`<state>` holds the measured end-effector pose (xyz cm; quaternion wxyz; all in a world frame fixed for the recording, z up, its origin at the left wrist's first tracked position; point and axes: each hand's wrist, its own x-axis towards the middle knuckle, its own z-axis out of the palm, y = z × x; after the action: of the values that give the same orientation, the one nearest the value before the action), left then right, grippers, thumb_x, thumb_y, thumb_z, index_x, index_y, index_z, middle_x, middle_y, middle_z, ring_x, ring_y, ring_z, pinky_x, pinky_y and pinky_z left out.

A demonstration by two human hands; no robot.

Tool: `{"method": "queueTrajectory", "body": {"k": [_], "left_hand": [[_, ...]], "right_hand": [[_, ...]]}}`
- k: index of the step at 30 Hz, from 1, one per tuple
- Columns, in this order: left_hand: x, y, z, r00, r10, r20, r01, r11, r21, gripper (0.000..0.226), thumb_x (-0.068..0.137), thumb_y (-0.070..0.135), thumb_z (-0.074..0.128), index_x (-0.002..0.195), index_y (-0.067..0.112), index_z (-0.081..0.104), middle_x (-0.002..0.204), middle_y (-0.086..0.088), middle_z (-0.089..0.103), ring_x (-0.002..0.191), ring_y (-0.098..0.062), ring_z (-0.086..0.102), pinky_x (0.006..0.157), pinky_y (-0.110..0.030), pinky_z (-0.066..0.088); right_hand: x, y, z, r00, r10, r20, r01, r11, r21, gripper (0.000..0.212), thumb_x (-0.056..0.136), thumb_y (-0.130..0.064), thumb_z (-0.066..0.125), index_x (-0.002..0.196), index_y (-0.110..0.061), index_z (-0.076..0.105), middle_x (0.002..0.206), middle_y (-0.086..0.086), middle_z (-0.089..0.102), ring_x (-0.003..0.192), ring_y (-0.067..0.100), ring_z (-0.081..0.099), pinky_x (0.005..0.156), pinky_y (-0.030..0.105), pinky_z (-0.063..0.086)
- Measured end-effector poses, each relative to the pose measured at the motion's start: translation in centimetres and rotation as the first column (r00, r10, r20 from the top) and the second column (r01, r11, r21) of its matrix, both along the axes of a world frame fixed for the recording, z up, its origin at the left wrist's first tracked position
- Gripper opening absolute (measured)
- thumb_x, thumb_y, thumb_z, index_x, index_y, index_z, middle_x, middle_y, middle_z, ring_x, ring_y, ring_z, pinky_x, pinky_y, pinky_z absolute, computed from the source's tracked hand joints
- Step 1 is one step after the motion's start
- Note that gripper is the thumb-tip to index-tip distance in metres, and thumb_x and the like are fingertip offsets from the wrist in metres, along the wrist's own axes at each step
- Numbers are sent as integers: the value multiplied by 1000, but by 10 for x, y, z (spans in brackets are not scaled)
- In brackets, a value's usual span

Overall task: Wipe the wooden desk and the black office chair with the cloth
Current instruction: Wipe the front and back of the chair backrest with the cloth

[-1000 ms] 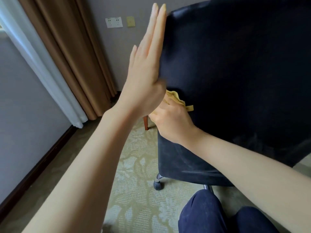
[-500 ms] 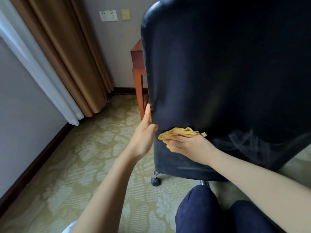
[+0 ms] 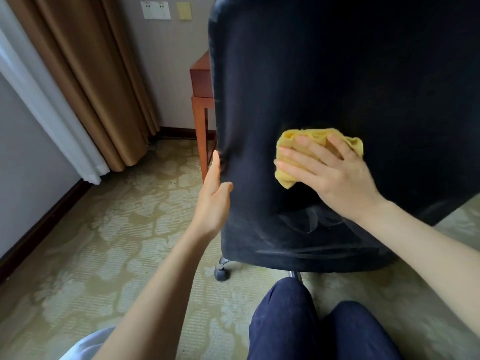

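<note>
- The right grip [image 3: 335,178], a bare hand, lies wide and flat with its fingers spread, and presses a cloth [image 3: 319,135] against the chair.
- The cloth is yellow and bunched. It sits under the fingers and palm on the lower middle of the black chair [image 3: 324,74] back, with folds showing above the fingertips and below the little finger.
- The left grip [image 3: 211,201] is also wide and holds nothing. Its fingers stand straight along the left edge of the chair back and its thumb touches the rear face.
- The chair back fills the upper right of the view, with faint streaks low down. One wheel [image 3: 221,272] shows beneath it on the carpet [image 3: 104,242].
- The wooden bench [image 3: 201,81] stands just behind the chair's left edge, against the wall. Only a corner and one leg are visible.
- Brown curtains [image 3: 85,74] and a white curtain [image 3: 46,110] hang to the left, and wall sockets [image 3: 155,10] sit above.
- The person's knees [image 3: 283,320], in dark blue trousers, are at the bottom.
</note>
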<state>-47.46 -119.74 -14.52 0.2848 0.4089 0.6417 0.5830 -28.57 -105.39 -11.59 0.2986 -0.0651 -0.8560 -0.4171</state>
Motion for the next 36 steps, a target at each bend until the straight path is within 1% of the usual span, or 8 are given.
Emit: {"method": "queueTrajectory", "body": {"k": [4, 9, 13, 18, 24, 26, 32, 36], "left_hand": [[2, -1, -1, 999, 47, -7, -47, 999, 27, 49, 105, 29, 24, 152, 25, 13, 158, 15, 13, 140, 6, 13, 112, -14, 12], [3, 3, 0, 1000, 27, -6, -27, 1000, 12, 51, 103, 39, 19, 152, 29, 7, 158, 16, 9, 143, 2, 10, 120, -35, 9], [5, 6, 1, 997, 82, -9, -82, 996, 44, 52, 103, 40, 23, 152, 24, 16, 157, 14, 18, 141, 4, 16, 120, -30, 14], [9, 8, -2, 985, 146, -93, -146, 989, 4, 51, 103, 40, 25, 152, 28, 15, 150, 26, 15, 126, 22, 13, 95, 4, 12], [8, 13, -3, 964, 181, -193, -189, 982, -25, 52, 104, 36, 23, 153, 24, 9, 158, 14, 11, 137, 8, 10, 105, -13, 10], [7, 13, -4, 960, 177, -216, -187, 982, -31, 53, 104, 37, 22, 153, 25, 7, 158, 14, 9, 137, 8, 8, 110, -17, 9], [10, 17, -1, 962, 159, -224, -180, 981, -76, 54, 103, 41, 20, 152, 32, 0, 158, 17, 9, 145, -7, 11, 119, -43, 10], [19, 16, -4, 974, 190, -126, -201, 976, -81, 58, 102, 45, 20, 151, 31, -7, 159, 15, 0, 146, -9, 6, 120, -43, 8]], "right_hand": [[-38, -8, 18, 988, 20, -151, -12, 998, 54, 46, 99, 1, 36, 134, -23, 55, 141, -3, 50, 132, 20, 42, 113, 43, 18], [-71, -14, -9, 975, 48, -215, -53, 998, -15, 41, 98, -7, 42, 130, -26, 58, 140, -3, 51, 134, 16, 32, 116, 39, 6], [-71, -10, -61, 998, 57, 14, -55, 995, -82, 35, 100, -14, 43, 131, -22, 58, 144, -5, 47, 136, 12, 37, 116, 36, 15], [-26, -4, -130, 880, -70, 469, 74, 997, 10, 57, 82, -41, 67, 136, -35, 51, 148, -21, 33, 138, 0, 27, 115, 28, 9], [34, 16, -137, 850, -40, 525, 79, 996, -52, 35, 99, -26, 45, 133, -23, 52, 139, -17, 48, 128, -1, 44, 106, 20, 38], [51, 22, -128, 854, -99, 510, 119, 993, -6, 37, 103, -12, 29, 138, -14, 38, 137, -16, 51, 127, -1, 46, 106, 21, 38], [81, 29, -65, 924, -57, 378, 108, 988, -115, 53, 82, 4, 65, 129, -19, 60, 139, -5, 52, 127, 14, 50, 106, 38, 37], [80, 27, -22, 967, -82, 243, 106, 990, -90, 50, 91, 4, 45, 133, -22, 56, 141, -6, 49, 130, 18, 46, 112, 41, 25]]}}
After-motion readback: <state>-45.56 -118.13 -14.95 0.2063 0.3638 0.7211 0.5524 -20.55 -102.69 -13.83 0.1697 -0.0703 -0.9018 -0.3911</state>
